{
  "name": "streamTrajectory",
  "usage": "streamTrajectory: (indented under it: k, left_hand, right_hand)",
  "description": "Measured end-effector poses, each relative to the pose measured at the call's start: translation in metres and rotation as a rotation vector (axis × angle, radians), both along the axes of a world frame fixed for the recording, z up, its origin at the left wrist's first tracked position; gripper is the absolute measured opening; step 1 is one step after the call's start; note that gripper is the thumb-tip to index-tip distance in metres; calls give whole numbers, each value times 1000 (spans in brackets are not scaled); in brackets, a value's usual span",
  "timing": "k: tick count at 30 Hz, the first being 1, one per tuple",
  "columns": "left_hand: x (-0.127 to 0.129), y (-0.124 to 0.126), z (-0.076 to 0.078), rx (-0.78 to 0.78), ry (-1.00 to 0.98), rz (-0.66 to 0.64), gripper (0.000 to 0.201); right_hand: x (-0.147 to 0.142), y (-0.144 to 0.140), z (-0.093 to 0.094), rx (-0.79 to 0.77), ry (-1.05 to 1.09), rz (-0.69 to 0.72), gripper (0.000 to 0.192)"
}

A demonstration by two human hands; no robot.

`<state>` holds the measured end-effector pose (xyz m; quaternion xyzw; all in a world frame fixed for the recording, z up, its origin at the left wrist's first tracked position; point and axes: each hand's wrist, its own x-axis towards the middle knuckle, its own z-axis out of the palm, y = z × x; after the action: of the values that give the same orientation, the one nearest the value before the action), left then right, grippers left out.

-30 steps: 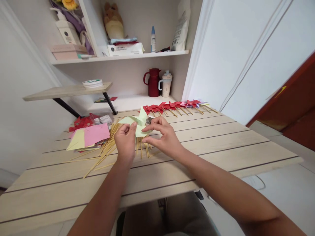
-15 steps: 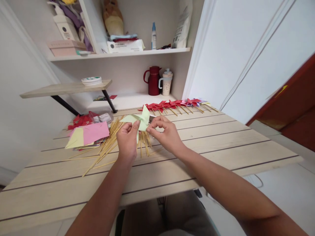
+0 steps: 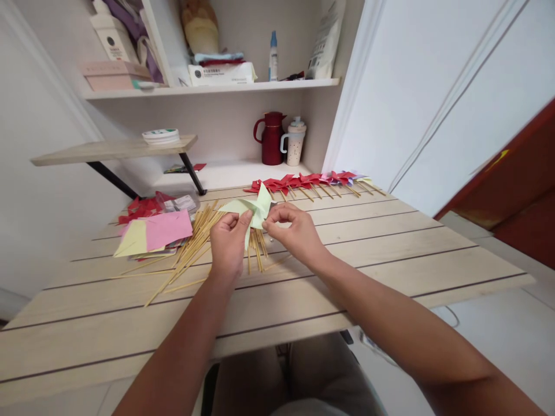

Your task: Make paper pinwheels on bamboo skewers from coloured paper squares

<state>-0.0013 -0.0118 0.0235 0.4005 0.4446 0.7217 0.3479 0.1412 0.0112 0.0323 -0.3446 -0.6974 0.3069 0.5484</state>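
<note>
A pale green paper pinwheel is held up over the table between my two hands, its blades folded toward the middle. My left hand is closed on it, thumb pressed on the paper near its centre. At the pinwheel's right edge, my right hand pinches thumb and forefinger together against the paper. Whether a small part also sits in that pinch is too small to tell. Below the pinwheel lie several thin wooden sticks. A larger bundle of sticks spreads out to the left of my left hand.
Pink and yellow paper sheets are stacked at the left, with red paper pieces behind. Finished red pinwheels on sticks line the table's back edge. A small raised shelf stands back left; a red jug and a cup stand behind.
The view has shifted slightly. Both hands keep hold of the green pinwheel, which is turned a little, and the right hand's fingertips stay at its right edge.
</note>
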Motion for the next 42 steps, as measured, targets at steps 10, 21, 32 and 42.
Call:
streamTrajectory:
  k: [10,21,32,42]
  left_hand:
    - [0,-4,6,14,134,-14,19]
    - [0,-7,8,-3,146,0,26]
    - [-1,-4,4,16,152,2,21]
    - [0,-6,9,-3,145,0,23]
  right_hand:
    - [2,5,-5,25,-40,-36,15]
    - [3,1,-1,33,-37,-3,17]
    - [2,4,-2,-99,-2,2,17]
    - [3,-1,4,-76,-20,8,27]
